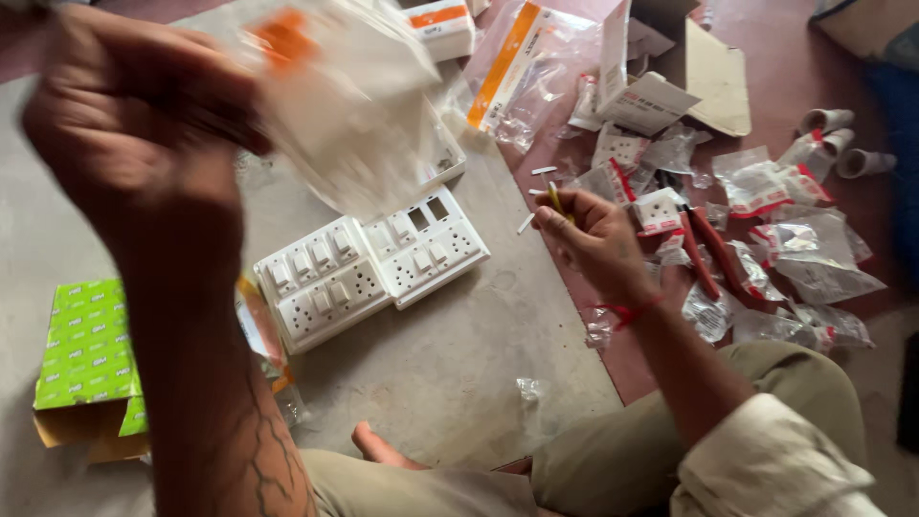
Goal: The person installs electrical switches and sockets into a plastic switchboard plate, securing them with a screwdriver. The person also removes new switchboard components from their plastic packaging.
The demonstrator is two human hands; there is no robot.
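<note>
My left hand is raised close to the camera and grips a white switch plate in a clear plastic wrapper with an orange stripe; it is blurred. My right hand rests low over the floor and holds a thin yellow-handled tool. Two white switchboard plates with switches and sockets lie side by side on the grey floor between my hands. A small white socket module lies just right of my right hand.
A green box sits at the left. Torn clear wrappers, red screwdrivers, a white carton, an orange-striped bag and white pipe fittings are strewn on the red floor at right. My bent legs fill the bottom edge.
</note>
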